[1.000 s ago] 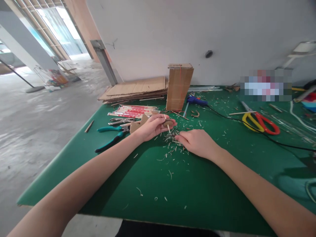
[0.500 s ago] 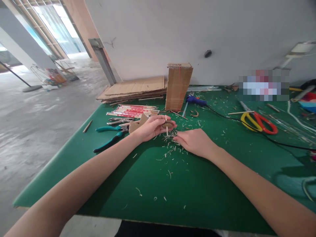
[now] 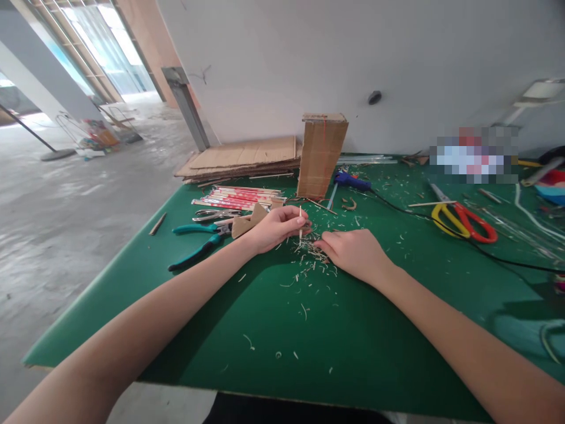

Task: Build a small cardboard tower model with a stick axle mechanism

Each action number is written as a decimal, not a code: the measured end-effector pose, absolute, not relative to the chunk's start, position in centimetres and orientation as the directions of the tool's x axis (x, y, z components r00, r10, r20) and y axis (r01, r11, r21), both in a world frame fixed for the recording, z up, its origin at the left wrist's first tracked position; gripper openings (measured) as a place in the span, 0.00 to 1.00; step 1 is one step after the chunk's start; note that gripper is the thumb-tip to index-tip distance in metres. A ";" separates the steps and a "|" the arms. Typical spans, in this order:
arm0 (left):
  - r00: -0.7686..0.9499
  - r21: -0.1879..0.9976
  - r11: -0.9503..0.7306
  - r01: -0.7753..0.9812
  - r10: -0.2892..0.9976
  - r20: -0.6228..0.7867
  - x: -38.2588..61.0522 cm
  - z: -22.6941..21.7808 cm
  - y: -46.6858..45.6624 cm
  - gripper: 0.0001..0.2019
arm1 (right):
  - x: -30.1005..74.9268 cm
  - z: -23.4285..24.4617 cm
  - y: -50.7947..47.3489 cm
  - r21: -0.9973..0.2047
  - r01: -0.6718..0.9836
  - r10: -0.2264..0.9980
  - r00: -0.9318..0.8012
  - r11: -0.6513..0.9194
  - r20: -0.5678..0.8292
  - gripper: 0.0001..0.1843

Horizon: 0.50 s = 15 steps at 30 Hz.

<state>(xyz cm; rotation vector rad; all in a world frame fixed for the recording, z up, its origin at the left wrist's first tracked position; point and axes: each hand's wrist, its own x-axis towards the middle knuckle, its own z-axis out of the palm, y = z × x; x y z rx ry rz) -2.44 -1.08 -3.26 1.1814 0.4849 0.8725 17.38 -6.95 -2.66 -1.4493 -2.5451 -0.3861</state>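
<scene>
My left hand (image 3: 276, 228) is closed on a thin wooden stick (image 3: 301, 217) that stands nearly upright, with a small brown cardboard disc at my fingertips, mostly hidden. My right hand (image 3: 355, 253) rests knuckles-up on the green mat (image 3: 309, 330), fingers curled among a heap of pale wood shavings (image 3: 311, 259). What, if anything, it pinches is hidden. The two hands are a few centimetres apart.
Teal-handled pliers (image 3: 198, 244) and cardboard pieces (image 3: 247, 224) lie left of my left hand. Behind are red-and-white sticks (image 3: 236, 198), an upright cardboard box (image 3: 321, 154), flat cardboard sheets (image 3: 241, 158), a blue glue gun (image 3: 351, 180) with a black cable, and red-yellow scissors (image 3: 463, 221).
My left hand has turned the stick more upright and its fingers now cover most of the disc. My right hand has shifted slightly among the shavings.
</scene>
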 end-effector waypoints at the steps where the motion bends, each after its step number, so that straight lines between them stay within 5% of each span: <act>1: 0.597 0.940 0.112 -0.322 0.795 0.110 -2.4 -3.2 -1.1 0.09 | 17.5 -2.6 -7.0 0.147 0.851 0.806 -0.525 0.504 0.274 0.27; 15: 0.592 0.970 0.063 -0.235 0.801 0.091 -2.4 -3.4 -1.1 0.13 | 17.4 -2.4 -7.0 0.175 0.861 0.801 -0.508 0.477 0.316 0.27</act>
